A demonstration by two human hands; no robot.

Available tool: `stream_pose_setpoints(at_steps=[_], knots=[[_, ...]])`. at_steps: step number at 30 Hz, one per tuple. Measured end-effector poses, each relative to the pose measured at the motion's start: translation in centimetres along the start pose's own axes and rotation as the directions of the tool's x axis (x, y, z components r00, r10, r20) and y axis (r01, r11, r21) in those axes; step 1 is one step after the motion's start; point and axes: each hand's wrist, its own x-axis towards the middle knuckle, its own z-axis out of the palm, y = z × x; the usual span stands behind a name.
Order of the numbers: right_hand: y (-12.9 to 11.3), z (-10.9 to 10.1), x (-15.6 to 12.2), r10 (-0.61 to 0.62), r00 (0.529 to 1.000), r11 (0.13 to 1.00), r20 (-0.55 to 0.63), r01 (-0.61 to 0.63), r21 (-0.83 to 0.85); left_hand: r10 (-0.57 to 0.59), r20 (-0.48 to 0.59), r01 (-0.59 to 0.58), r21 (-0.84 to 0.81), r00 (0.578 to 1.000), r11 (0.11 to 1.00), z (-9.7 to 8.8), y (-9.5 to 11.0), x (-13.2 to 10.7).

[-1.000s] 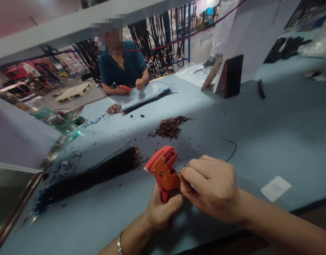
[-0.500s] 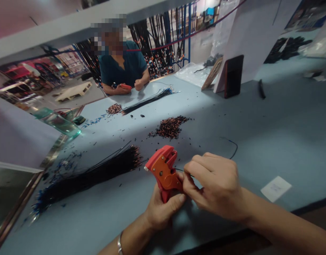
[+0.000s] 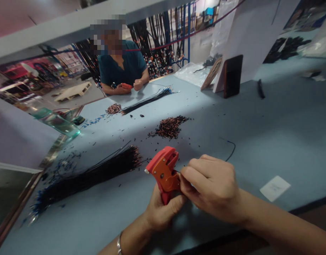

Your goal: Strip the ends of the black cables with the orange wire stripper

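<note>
My left hand (image 3: 161, 211) is wrapped round the handles of a red and orange wire stripper (image 3: 164, 171), held upright just above the blue table (image 3: 271, 127). My right hand (image 3: 210, 186) is pinched on a thin black wire (image 3: 230, 150) that trails off behind it to the right; its fingertips sit against the right side of the tool's jaws. A thick bundle of black wires (image 3: 91, 173) lies on the table to the left of the tool.
A pile of stripped wire scraps (image 3: 170, 126) lies beyond the tool. Across the table a person in a teal shirt (image 3: 121, 67) holds another red tool beside a second wire bundle (image 3: 148, 100) and scrap pile (image 3: 114, 108). A white label (image 3: 274, 188) lies at right; a dark upright board (image 3: 233, 75) stands behind.
My right hand drew a little to the right away from the tool, then came back against its jaws. The left hand and tool stayed nearly still.
</note>
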Motion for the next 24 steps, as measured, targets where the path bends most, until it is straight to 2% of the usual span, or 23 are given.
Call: stream_pose_setpoints(at_steps=[8,15,24], knots=[[-0.02,0.09,0.07,-0.006,1.0,1.0,-0.016,0.006,-0.021,-0.022,-0.001,0.022,0.021,1.0,1.0,0.18,0.36,0.08],[-0.07,-0.04,-0.04,-0.007,1.0,1.0,0.001,0.007,-0.031,-0.026,-0.045,0.028,0.045,0.999,0.999,0.15,0.22,-0.06],[-0.04,0.15,-0.04,-0.006,1.0,0.999,-0.005,0.006,-0.039,-0.102,-0.098,0.103,0.004,0.99,0.995,0.24,-0.55,-0.27]])
